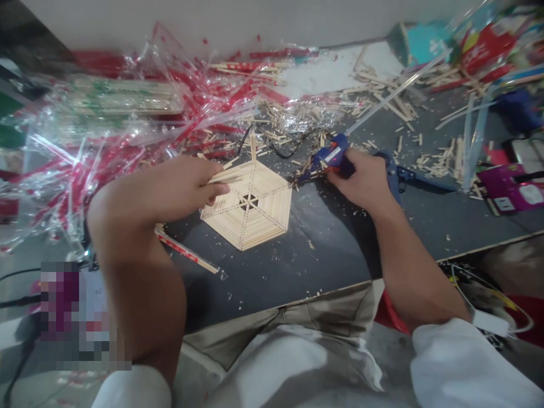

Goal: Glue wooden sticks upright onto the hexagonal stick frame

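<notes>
On the dark table lies a flat hexagonal web of thin wooden sticks [267, 207], with spokes meeting at a small open centre. My left hand [191, 187] is over its upper left part, fingers pinched on light wooden sticks [225, 177]; how many is unclear. In my right hand [363, 178] is a blue glue gun [328, 154], its dark nozzle pointing left, close to the hexagon's right corner. A long translucent glue stick [399, 90] runs up from the back of the gun. A red-and-white wrapped chopstick packet [187, 249] lies below my left hand.
Clear and red plastic wrappers [157, 107] pile up at the back left, with bundled sticks [123, 96]. Broken stick pieces [444, 158] litter the back and right. A purple box [514, 187] and loose glue sticks [470, 141] are at the right. The table's front edge [306, 300] faces me.
</notes>
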{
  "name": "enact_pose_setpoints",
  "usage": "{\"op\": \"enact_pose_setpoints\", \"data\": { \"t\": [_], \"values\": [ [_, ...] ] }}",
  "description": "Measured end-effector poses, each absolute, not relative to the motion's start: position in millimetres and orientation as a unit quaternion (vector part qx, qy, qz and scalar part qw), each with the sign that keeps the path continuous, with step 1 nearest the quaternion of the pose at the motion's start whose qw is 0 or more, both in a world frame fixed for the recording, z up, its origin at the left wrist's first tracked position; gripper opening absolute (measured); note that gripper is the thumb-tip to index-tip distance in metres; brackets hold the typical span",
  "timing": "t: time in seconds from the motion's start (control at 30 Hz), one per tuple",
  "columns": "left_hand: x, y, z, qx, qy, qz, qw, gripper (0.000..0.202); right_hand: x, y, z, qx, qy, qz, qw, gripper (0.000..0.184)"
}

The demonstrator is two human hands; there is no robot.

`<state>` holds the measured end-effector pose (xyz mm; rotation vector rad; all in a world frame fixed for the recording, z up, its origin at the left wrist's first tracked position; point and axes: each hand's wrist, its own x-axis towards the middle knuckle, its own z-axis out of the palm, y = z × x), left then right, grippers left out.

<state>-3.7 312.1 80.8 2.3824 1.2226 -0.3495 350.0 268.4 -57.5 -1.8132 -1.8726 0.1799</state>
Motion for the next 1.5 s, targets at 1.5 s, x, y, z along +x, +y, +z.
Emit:
{"op": "enact_pose_setpoints", "data": {
  "t": [1.5],
  "values": [
    [37,318,49,0.832,0.433,-0.279,0.208,0.022,357,269,-62,-0.672,-0.699,0.040,0.240,0.017]
  ]
}}
